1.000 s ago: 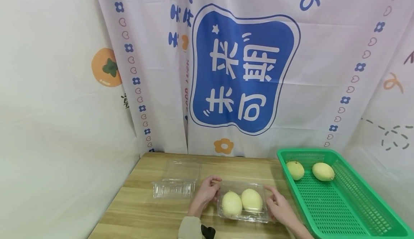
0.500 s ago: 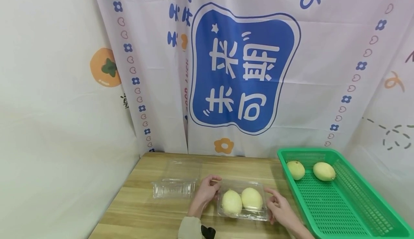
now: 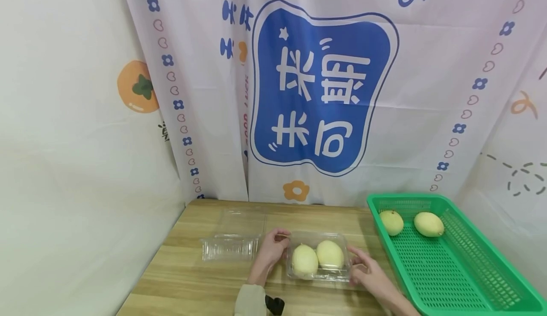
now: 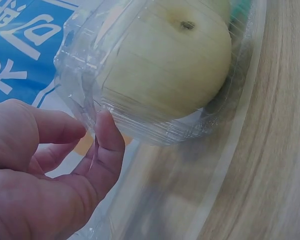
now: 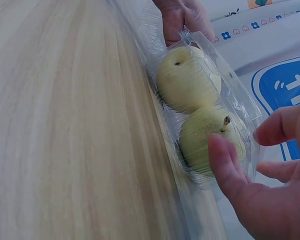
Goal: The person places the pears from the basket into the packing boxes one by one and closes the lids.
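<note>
A clear plastic clamshell box [image 3: 318,274] holds two pale yellow pears [image 3: 330,255], side by side under its clear lid. Its left end is pinched by my left hand [image 3: 271,248]; in the left wrist view the thumb and a finger meet on the thin plastic rim. At the other end is my right hand [image 3: 370,275], thumb and bent fingers around the box's edge. In the right wrist view that thumb [image 5: 224,159] overlaps the nearer pear, which has a short stem [image 5: 227,121].
Left of the hands, a second clear clamshell box [image 3: 231,248] lies open on the wooden table [image 3: 183,273]. A green basket [image 3: 474,233] on the right has two more pears [image 3: 429,224] at its far end. Behind the table hangs a printed white curtain [image 3: 410,140].
The box with its pears has shifted slightly away from me and a little left, with both hands staying at its ends. The view has tilted slightly downward.
</note>
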Action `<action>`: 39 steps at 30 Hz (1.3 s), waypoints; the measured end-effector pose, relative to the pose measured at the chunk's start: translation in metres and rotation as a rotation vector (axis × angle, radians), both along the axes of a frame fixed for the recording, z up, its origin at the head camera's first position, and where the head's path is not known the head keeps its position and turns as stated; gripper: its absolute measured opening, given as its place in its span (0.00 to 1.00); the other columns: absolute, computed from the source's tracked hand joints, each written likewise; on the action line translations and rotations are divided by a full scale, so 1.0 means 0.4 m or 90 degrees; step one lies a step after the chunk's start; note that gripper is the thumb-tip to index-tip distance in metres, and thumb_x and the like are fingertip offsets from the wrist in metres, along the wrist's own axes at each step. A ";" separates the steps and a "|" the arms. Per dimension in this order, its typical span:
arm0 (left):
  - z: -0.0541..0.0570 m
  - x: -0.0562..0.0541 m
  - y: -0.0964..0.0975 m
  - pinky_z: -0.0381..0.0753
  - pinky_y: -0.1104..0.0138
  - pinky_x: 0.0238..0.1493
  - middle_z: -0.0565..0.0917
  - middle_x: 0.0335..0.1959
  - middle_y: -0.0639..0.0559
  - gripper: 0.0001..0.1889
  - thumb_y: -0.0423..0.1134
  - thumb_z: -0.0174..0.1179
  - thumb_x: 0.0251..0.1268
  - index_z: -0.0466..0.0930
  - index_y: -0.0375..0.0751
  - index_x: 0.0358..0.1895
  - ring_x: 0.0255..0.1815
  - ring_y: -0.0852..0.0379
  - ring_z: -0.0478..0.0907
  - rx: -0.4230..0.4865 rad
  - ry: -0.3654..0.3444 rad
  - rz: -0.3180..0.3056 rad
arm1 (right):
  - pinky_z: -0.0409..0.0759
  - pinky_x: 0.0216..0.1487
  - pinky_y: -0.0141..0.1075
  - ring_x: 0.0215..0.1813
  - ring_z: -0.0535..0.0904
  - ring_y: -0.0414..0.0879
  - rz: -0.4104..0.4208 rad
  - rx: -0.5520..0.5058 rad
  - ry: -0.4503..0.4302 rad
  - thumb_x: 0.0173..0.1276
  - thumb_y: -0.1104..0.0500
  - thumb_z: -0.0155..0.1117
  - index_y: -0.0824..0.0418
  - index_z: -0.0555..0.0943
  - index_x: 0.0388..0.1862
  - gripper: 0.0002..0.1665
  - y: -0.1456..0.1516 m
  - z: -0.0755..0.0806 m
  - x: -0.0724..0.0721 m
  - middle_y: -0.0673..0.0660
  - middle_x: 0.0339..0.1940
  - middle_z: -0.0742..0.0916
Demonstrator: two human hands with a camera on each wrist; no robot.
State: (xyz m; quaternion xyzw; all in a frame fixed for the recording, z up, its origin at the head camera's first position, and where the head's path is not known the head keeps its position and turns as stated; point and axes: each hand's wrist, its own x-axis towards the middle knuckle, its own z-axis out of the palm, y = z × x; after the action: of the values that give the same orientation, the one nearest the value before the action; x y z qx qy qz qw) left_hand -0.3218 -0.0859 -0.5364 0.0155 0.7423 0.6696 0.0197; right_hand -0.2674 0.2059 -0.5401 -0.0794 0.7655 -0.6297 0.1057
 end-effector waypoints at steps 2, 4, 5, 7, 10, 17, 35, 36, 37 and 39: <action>-0.002 -0.002 0.002 0.83 0.64 0.31 0.78 0.46 0.33 0.14 0.26 0.56 0.64 0.75 0.29 0.53 0.36 0.52 0.77 0.000 0.000 0.001 | 0.86 0.38 0.39 0.35 0.81 0.48 0.020 -0.006 0.000 0.60 0.70 0.56 0.70 0.52 0.76 0.46 0.004 0.000 0.001 0.66 0.47 0.75; -0.003 -0.004 0.002 0.83 0.64 0.31 0.78 0.47 0.33 0.14 0.26 0.55 0.65 0.75 0.29 0.53 0.36 0.52 0.78 -0.001 0.001 -0.002 | 0.86 0.37 0.40 0.34 0.82 0.49 0.035 -0.006 0.001 0.60 0.70 0.55 0.70 0.50 0.77 0.46 0.008 -0.001 0.002 0.64 0.44 0.76; -0.003 -0.004 0.001 0.83 0.64 0.32 0.78 0.48 0.32 0.14 0.27 0.55 0.65 0.75 0.29 0.53 0.37 0.52 0.78 0.001 -0.003 -0.005 | 0.86 0.36 0.40 0.33 0.82 0.49 0.042 -0.006 0.001 0.61 0.70 0.55 0.70 0.49 0.77 0.46 0.009 -0.002 0.002 0.64 0.42 0.77; -0.002 -0.002 -0.001 0.83 0.64 0.33 0.77 0.49 0.32 0.14 0.27 0.55 0.66 0.74 0.29 0.54 0.38 0.51 0.78 -0.001 -0.007 -0.010 | 0.87 0.33 0.42 0.31 0.82 0.49 0.058 -0.003 -0.002 0.63 0.70 0.53 0.69 0.47 0.77 0.45 0.012 -0.004 0.003 0.63 0.38 0.79; 0.001 0.002 -0.005 0.83 0.64 0.34 0.78 0.50 0.33 0.15 0.29 0.55 0.68 0.74 0.29 0.56 0.39 0.50 0.78 -0.008 -0.008 -0.016 | 0.86 0.29 0.43 0.27 0.81 0.47 0.081 -0.004 -0.012 0.66 0.69 0.50 0.66 0.45 0.78 0.44 0.013 -0.008 0.007 0.63 0.33 0.81; 0.008 0.012 -0.005 0.79 0.69 0.29 0.80 0.44 0.35 0.17 0.30 0.54 0.69 0.74 0.29 0.59 0.29 0.57 0.75 -0.029 -0.007 -0.009 | 0.81 0.19 0.36 0.21 0.80 0.44 0.082 -0.006 -0.024 0.68 0.66 0.51 0.61 0.43 0.79 0.45 0.007 -0.009 0.011 0.65 0.30 0.83; 0.032 0.097 -0.026 0.83 0.63 0.36 0.82 0.53 0.34 0.26 0.38 0.55 0.69 0.67 0.39 0.69 0.45 0.48 0.82 -0.234 0.051 -0.076 | 0.84 0.21 0.40 0.21 0.80 0.45 0.060 -0.005 -0.027 0.67 0.67 0.49 0.62 0.46 0.79 0.43 0.007 -0.010 0.012 0.66 0.31 0.83; 0.035 0.102 -0.028 0.82 0.63 0.36 0.81 0.53 0.34 0.27 0.38 0.55 0.68 0.66 0.39 0.70 0.45 0.47 0.81 -0.238 0.051 -0.085 | 0.83 0.21 0.40 0.21 0.80 0.45 0.060 -0.004 -0.026 0.67 0.67 0.49 0.62 0.47 0.79 0.43 0.007 -0.010 0.012 0.66 0.31 0.83; 0.039 0.107 -0.030 0.82 0.65 0.35 0.81 0.52 0.35 0.28 0.38 0.55 0.68 0.65 0.39 0.71 0.43 0.48 0.81 -0.239 0.048 -0.096 | 0.83 0.21 0.39 0.21 0.80 0.45 0.060 -0.003 -0.026 0.67 0.68 0.49 0.62 0.47 0.79 0.43 0.007 -0.010 0.011 0.66 0.30 0.83; 0.043 0.114 -0.032 0.80 0.68 0.29 0.81 0.48 0.39 0.30 0.37 0.54 0.68 0.62 0.39 0.73 0.36 0.52 0.80 -0.244 0.042 -0.119 | 0.83 0.20 0.39 0.21 0.80 0.45 0.059 -0.002 -0.026 0.67 0.68 0.49 0.62 0.47 0.79 0.43 0.007 -0.011 0.010 0.65 0.30 0.83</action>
State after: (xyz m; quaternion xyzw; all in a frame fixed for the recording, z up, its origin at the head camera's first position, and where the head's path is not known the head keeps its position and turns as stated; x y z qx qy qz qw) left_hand -0.2762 -0.0987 -0.5191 0.1024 0.8515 0.5107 0.0600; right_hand -0.2634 0.2088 -0.5446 -0.1019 0.7579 -0.6266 0.1502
